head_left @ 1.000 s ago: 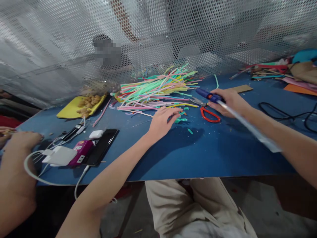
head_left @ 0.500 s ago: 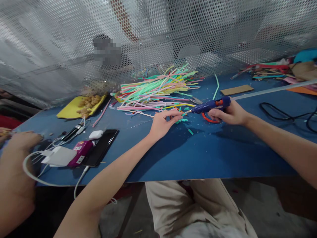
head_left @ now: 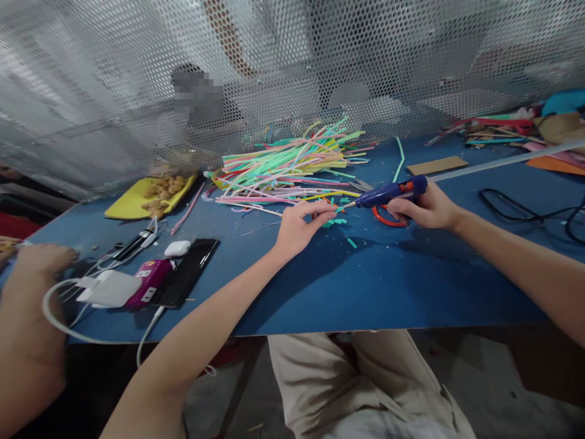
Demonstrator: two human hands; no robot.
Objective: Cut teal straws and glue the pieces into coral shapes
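My right hand (head_left: 427,207) is wrapped round a dark blue glue gun (head_left: 386,193), with a long translucent glue stick (head_left: 493,163) running out of its back. The nozzle points left and meets a small green piece (head_left: 339,210) that my left hand (head_left: 304,227) pinches between thumb and fingers. Just under the nozzle lie several short green cut pieces (head_left: 336,223), and one more green piece (head_left: 351,242) is nearer to me. Behind the glue gun are scissors with red handles (head_left: 388,221), partly covered by it.
A heap of pastel foam-like strips (head_left: 292,160) lies behind my hands. Left are a yellow tray (head_left: 125,200) of brown lumps, a phone (head_left: 194,271), a purple power strip (head_left: 148,281) and cables. A co-worker's arm (head_left: 34,305) rests far left. Right: cardboard (head_left: 437,165), a black cord (head_left: 507,210).
The glue gun's back end has tilted very slightly, and the glue stick has swung up a little. My left hand keeps its pinch almost in place.
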